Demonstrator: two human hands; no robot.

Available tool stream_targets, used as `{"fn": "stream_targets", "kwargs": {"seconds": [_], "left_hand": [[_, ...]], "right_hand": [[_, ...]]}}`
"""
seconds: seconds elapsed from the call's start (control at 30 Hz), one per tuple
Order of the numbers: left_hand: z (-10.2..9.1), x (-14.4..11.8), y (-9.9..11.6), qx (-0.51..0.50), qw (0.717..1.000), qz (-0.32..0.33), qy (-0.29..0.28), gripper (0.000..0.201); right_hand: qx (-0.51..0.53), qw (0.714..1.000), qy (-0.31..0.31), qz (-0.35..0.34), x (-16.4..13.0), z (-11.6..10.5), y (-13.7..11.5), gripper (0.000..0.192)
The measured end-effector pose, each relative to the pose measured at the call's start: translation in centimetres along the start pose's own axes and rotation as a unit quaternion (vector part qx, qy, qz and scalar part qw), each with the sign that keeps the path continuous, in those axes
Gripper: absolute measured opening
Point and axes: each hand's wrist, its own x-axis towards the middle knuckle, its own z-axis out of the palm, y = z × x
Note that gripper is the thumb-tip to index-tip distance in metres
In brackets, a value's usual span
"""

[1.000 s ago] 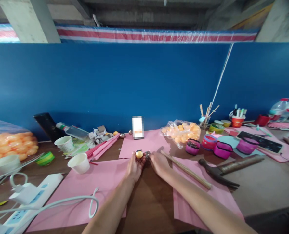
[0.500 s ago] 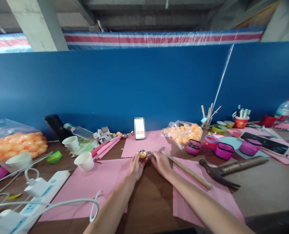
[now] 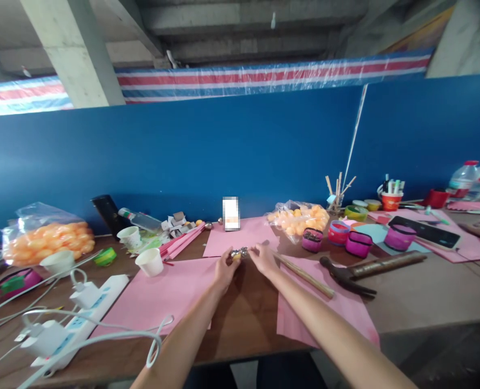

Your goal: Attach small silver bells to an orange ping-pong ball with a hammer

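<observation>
A small orange ball [image 3: 236, 256] with a shiny metal piece [image 3: 243, 252] against it sits mid-frame, pinched between my left hand [image 3: 224, 268] and right hand [image 3: 262, 257], above pink paper [image 3: 170, 294], with a wooden stick [image 3: 304, 275] and hammer [image 3: 357, 273] to the right.

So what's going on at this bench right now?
A person works with both bare hands over a brown table spread with pink paper sheets. The left hand and right hand meet on a small orange ball with shiny silver wrapping, pinching it between the fingertips. A wooden stick and a hammer lie to the right, untouched.
</observation>
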Motion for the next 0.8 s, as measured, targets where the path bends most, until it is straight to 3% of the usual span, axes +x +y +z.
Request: {"fn": "stream_targets", "kwargs": {"seconds": [0.1, 0.3, 0.53, 0.8], "left_hand": [[-0.2, -0.3, 0.1, 0.077, 0.996, 0.034, -0.026, 0.048], [0.2, -1.2, 0.5, 0.069, 0.995, 0.063, -0.028, 0.04], [-0.4, -2.3, 0.1, 0.141, 0.984, 0.108, -0.031, 0.035], [-0.3, -2.5, -0.5, 0.129, 0.983, 0.132, -0.018, 0.034]], "right_hand": [[0.022, 0.999, 0.015, 0.03, -0.4, 0.1, 0.3, 0.014], [0.056, 0.997, 0.03, 0.049, -1.3, 0.2, 0.2, 0.017], [0.078, 0.995, 0.053, 0.019, -2.3, 0.2, -0.4, 0.016], [0.093, 0.995, 0.035, -0.019, -3.0, 0.0, -0.8, 0.018]]}}
